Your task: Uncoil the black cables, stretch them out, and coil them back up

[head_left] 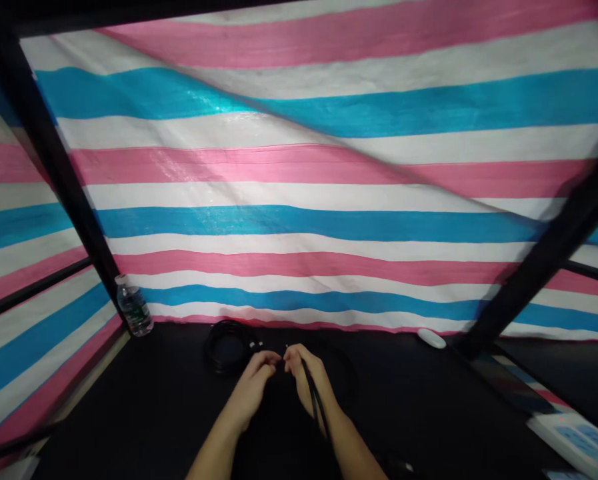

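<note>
My right hand [306, 368] is closed around a black cable [315, 399], whose two strands run down over the wrist and forearm. A small pale tip shows at its fingertips. My left hand [259, 372] is just to the left, thumb and fingers pinched together. Something small and dark is between the two hands, but I cannot make out what the left fingers hold. Beyond the left hand lies a coiled black cable [207, 348] with shiny metal connectors [256, 346] at its right side, close to the left fingertips but apart from them.
A clear plastic bottle [135, 308] stands at the table's back left corner. A white oval object [431, 339] lies at the back right. Dark posts [529, 270] frame the black table [429, 407]. Striped sheeting [329, 233] hangs behind. A white box [573, 437] sits at lower right.
</note>
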`<state>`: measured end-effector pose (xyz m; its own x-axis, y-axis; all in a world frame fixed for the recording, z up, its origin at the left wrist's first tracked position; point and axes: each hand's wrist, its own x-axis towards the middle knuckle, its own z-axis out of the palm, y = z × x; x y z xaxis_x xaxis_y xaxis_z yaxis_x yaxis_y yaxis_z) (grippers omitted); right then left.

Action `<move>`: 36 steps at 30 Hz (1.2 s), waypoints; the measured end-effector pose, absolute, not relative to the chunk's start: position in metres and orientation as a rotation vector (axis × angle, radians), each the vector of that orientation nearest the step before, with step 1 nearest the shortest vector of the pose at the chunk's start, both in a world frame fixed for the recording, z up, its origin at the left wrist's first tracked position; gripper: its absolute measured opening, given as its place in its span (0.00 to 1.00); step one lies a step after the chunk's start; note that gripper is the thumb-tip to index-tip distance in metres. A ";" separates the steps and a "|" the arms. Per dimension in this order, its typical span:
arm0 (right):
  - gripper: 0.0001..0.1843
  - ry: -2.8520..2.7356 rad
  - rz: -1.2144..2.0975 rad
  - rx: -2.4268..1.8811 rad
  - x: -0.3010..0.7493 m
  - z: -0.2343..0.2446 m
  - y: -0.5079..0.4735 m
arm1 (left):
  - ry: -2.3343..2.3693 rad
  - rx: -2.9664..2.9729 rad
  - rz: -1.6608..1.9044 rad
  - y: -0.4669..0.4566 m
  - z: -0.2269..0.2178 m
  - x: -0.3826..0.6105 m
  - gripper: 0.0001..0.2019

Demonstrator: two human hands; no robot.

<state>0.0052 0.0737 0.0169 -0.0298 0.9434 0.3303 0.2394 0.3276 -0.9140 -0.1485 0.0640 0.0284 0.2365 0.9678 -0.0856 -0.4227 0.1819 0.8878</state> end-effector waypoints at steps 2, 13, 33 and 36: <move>0.24 -1.524 0.756 -1.224 0.009 0.020 0.078 | 0.749 0.957 1.177 0.061 0.036 -0.149 0.09; 0.10 -1.827 0.808 -1.230 0.026 0.051 0.070 | 0.694 0.870 0.811 0.051 0.054 -0.158 0.18; 0.24 -1.245 1.933 -0.987 0.048 0.092 0.036 | 0.712 0.884 0.872 0.052 0.065 -0.174 0.15; 0.22 -1.318 1.985 -1.028 0.047 0.101 0.035 | 0.645 0.922 0.682 0.049 0.066 -0.173 0.17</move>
